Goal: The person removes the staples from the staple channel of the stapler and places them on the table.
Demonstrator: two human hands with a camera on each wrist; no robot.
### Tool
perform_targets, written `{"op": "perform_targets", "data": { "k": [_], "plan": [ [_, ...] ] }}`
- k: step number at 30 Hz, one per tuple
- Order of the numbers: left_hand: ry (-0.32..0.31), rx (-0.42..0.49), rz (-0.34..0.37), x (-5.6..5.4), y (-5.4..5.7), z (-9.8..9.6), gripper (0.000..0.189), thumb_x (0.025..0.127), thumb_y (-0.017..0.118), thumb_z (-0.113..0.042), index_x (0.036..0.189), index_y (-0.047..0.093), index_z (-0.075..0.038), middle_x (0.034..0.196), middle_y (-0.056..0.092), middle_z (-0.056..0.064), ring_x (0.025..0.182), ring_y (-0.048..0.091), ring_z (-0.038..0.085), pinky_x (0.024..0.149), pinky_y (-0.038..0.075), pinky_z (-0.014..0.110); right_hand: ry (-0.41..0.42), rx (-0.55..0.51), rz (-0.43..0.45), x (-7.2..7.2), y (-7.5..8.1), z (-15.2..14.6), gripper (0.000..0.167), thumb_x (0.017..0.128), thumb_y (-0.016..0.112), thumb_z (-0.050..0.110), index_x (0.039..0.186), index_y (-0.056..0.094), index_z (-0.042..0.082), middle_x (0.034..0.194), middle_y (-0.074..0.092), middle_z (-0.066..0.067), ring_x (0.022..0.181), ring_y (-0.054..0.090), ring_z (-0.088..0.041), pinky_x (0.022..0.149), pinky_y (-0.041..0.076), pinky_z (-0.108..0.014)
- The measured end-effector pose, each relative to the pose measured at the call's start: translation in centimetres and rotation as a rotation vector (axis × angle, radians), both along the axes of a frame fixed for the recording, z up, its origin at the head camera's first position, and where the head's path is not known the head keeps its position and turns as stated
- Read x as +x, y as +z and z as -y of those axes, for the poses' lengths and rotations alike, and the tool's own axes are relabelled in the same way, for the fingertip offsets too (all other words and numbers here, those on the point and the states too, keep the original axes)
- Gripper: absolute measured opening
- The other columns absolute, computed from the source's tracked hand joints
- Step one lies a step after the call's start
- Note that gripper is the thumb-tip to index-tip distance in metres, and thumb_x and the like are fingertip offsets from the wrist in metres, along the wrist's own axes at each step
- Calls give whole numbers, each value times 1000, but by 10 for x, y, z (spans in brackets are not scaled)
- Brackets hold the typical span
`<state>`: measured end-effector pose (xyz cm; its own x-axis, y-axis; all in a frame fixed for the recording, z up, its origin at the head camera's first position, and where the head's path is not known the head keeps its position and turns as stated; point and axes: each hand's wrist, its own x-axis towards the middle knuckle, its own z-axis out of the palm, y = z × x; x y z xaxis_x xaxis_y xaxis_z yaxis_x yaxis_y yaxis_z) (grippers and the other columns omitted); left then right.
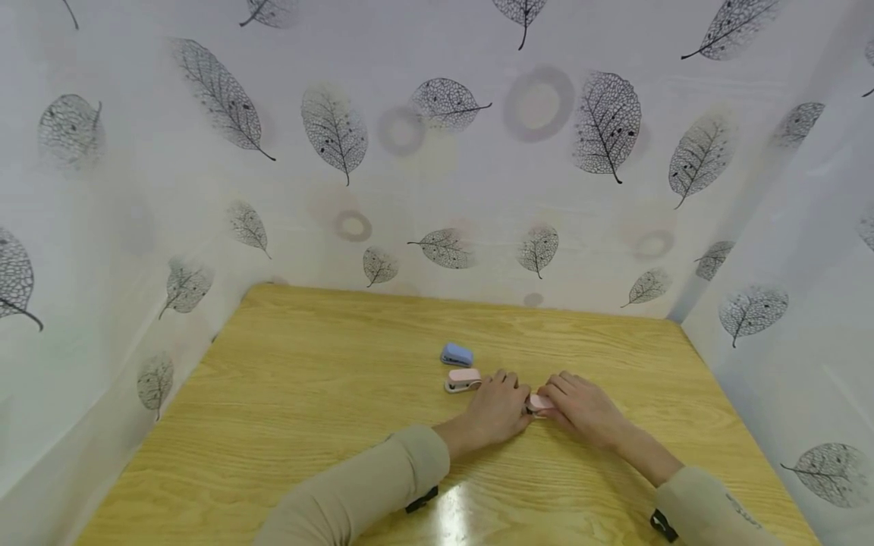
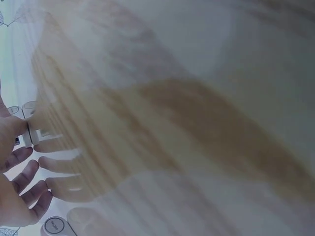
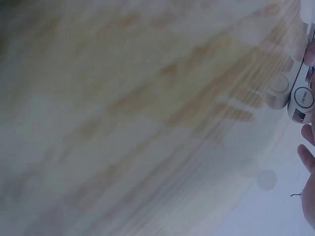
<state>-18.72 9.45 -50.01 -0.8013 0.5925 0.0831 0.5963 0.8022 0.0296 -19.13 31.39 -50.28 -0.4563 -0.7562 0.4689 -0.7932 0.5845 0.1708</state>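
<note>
In the head view, a small pink stapler lies between the two hands, low on the wooden table. My right hand grips its right part from above. Fingertips of my left hand pinch its left end, and they hide part of it. Beside the left hand's knuckles lies a second pink stapler with a white base. Behind that one is a blue stapler. The right wrist view catches a stapler end with a round label at its edge. At the left wrist view's border, fingers show, partly cut off.
A wood-grain table spreads under the hands. Its back and sides meet a pale leaf-print curtain. Dark straps show at the sleeve cuffs.
</note>
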Motion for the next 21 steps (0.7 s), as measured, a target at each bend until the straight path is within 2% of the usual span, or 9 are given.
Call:
{"op": "perform_targets", "data": {
  "k": [6, 11, 17, 21],
  "plan": [
    [1, -6, -23, 0, -1, 0, 37, 99, 67, -57, 119, 70, -26, 114, 68, -4, 107, 60, 14, 85, 51, 31, -15, -17, -14, 0, 0, 0, 51, 114, 35, 46, 105, 69, 9, 98, 69, -3, 95, 66, -21, 87, 56, -40],
    [3, -7, -12, 0, 0, 0, 36, 98, 69, -56, 118, 70, -27, 113, 68, -4, 107, 60, 13, 84, 51, 31, -23, -65, -4, 2, 1, -1, 52, 113, 37, 47, 103, 69, 8, 95, 68, -2, 89, 64, -18, 79, 56, -36],
    [3, -20, 2, -1, 3, 0, 37, 98, 67, -57, 117, 70, -26, 115, 68, -4, 109, 61, 13, 86, 52, 31, -7, -33, -62, -2, 2, -4, 53, 113, 38, 49, 104, 71, 9, 96, 70, -1, 92, 65, -20, 80, 57, -38],
    [2, -40, 8, -1, 3, -2, 40, 99, 65, -59, 122, 69, -26, 119, 68, -4, 112, 61, 13, 90, 54, 32, -30, -31, -59, -2, 6, -7, 53, 111, 41, 53, 104, 72, 11, 98, 72, -1, 93, 67, -21, 80, 58, -39]
  ]
}}
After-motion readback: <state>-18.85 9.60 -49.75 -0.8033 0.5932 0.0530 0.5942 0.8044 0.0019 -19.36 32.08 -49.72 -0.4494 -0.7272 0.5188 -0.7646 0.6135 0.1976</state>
